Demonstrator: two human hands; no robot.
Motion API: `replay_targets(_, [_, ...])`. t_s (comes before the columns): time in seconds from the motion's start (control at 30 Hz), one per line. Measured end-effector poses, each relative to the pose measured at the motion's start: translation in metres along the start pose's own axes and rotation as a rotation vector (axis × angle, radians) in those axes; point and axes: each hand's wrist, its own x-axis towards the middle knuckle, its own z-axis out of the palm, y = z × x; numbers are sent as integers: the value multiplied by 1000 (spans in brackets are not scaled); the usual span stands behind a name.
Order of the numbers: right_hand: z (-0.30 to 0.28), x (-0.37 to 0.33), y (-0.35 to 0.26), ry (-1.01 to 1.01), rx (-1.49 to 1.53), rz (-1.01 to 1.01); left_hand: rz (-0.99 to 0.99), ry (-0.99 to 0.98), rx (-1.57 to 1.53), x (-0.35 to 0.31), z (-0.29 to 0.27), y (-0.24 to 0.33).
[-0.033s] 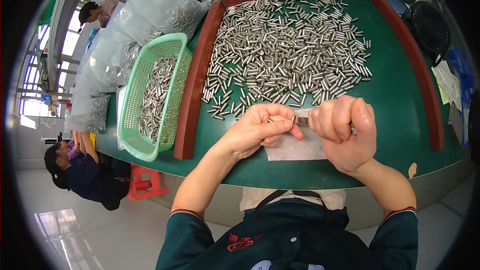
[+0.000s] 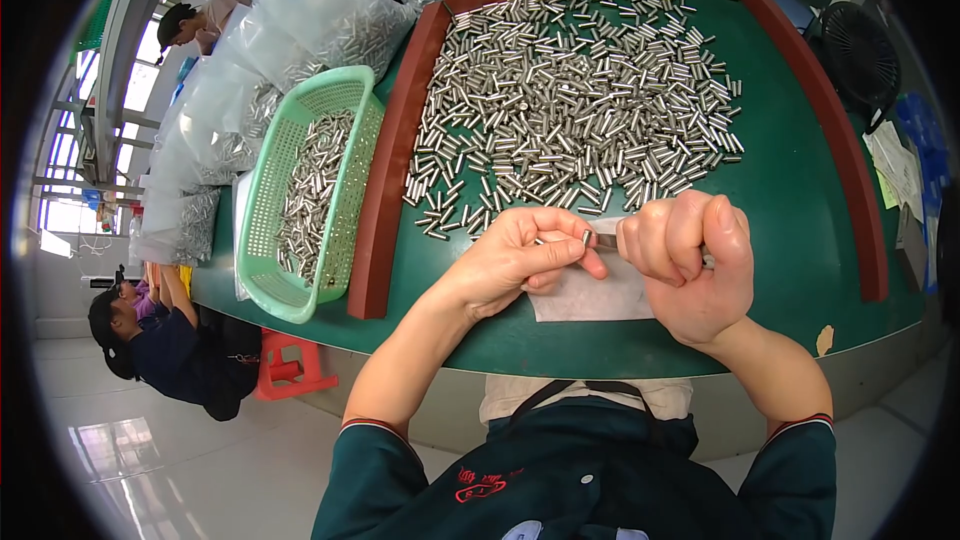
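My left hand [image 2: 515, 260] is closed, with a small shiny metal cylinder [image 2: 587, 237] pinched between thumb and fingers, its end pointing toward the other hand. My right hand [image 2: 692, 265] makes a fist around a thin, flat metal tool [image 2: 606, 240]. Only the tool's tip shows, close against the cylinder; I cannot tell its exact kind. Beneath both hands lies a whitish sheet [image 2: 588, 302] on the green tabletop [image 2: 780, 200]. Just beyond them, many similar metal cylinders [image 2: 590, 90] are spread in a loose pile.
A red-brown raised frame [image 2: 385, 200] borders the pile on three sides. Left of it stands a light green basket [image 2: 262, 210] of cylinders, beside filled plastic bags [image 2: 330, 25]. At right are a black fan [image 2: 858, 55] and papers [image 2: 893, 165]. Co-workers [image 2: 170, 340] are at left.
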Motion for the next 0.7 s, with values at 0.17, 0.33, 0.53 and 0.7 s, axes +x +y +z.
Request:
replay_targets(0.17, [1, 0, -1, 8, 1, 7, 8, 5, 5, 0, 0, 0])
replay_targets(0.33, [-1, 0, 0, 11, 7, 6, 9, 10, -4, 1, 0, 0])
replay_targets(0.53, [1, 1, 2, 65, -82, 41, 14, 9, 3, 0, -1, -1])
replay_targets(0.7, [-4, 2, 3, 95, -148, 1, 15, 2, 1, 0, -3, 1])
